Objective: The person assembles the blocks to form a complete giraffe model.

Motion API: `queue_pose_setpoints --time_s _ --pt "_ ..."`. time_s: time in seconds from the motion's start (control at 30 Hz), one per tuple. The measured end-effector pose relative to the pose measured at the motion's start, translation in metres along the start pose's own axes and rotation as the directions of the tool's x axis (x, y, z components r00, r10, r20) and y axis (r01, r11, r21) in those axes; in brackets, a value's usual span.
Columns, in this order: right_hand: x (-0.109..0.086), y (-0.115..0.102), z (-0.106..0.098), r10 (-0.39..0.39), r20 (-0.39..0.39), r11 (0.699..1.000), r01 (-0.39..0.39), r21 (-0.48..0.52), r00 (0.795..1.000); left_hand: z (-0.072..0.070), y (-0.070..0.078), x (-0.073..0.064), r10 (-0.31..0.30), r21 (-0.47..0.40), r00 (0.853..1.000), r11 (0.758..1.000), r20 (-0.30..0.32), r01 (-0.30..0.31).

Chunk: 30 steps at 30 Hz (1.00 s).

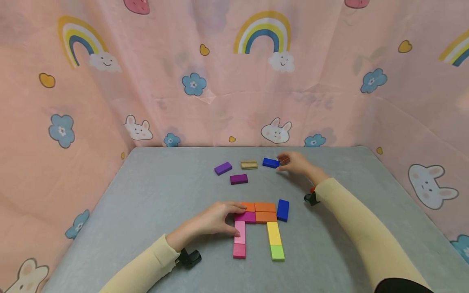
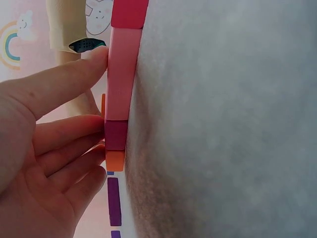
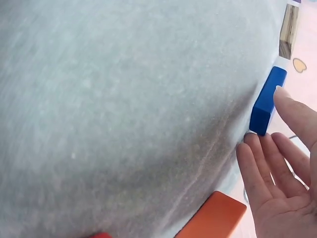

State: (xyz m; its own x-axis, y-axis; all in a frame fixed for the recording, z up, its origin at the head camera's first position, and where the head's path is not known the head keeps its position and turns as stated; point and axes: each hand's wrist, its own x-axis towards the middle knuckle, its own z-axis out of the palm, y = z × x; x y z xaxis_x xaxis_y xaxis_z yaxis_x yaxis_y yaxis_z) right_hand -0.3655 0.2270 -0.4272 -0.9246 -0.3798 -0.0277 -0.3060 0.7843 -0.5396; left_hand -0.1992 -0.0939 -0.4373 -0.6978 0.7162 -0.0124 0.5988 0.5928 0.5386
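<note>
My left hand (image 1: pixel 216 219) reaches over the near arrangement of flat blocks. Its fingertips rest at the orange block (image 1: pixel 265 207) and magenta block (image 1: pixel 250 218), and the thumb touches the light pink block (image 1: pixel 239 230). At the table's far side, my right hand (image 1: pixel 297 162) is at the right end of a blue block (image 1: pixel 270 162). In the right wrist view its thumb overlaps the edge of that blue block (image 3: pixel 267 101), while the fingers are loosely extended below; whether they touch it is unclear.
Two purple blocks (image 1: pixel 223 168) and a wood-coloured block (image 1: pixel 249 165) lie left of the far blue one. Another blue block (image 1: pixel 283 210) stands beside the orange blocks. Yellow (image 1: pixel 273 232) and green (image 1: pixel 277 252) blocks form the right column. An orange block (image 3: pixel 213 218) shows near my right hand.
</note>
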Motion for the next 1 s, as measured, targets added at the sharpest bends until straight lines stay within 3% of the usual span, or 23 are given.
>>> queue_pose_setpoints --time_s 0.2,0.6,0.8,1.0 --pt "-0.001 -0.001 0.001 0.016 0.000 1.000 -0.016 0.018 1.000 0.000 0.000 0.000 -0.001 -0.005 1.000 1.000 -0.002 0.001" --pt "-0.015 -0.006 0.003 -0.080 0.037 0.997 0.079 0.024 0.996 0.000 0.000 0.000 -0.011 -0.015 1.000 1.000 0.000 0.011" --pt "-0.026 -0.014 0.006 -0.089 0.067 0.995 0.086 0.041 0.994 0.000 0.000 0.000 -0.008 -0.005 1.000 1.000 -0.008 0.008" --pt "-0.022 -0.012 0.005 -0.086 0.029 0.996 0.085 0.036 0.996 0.001 0.001 0.001 -0.014 0.001 1.000 1.000 -0.006 0.014"
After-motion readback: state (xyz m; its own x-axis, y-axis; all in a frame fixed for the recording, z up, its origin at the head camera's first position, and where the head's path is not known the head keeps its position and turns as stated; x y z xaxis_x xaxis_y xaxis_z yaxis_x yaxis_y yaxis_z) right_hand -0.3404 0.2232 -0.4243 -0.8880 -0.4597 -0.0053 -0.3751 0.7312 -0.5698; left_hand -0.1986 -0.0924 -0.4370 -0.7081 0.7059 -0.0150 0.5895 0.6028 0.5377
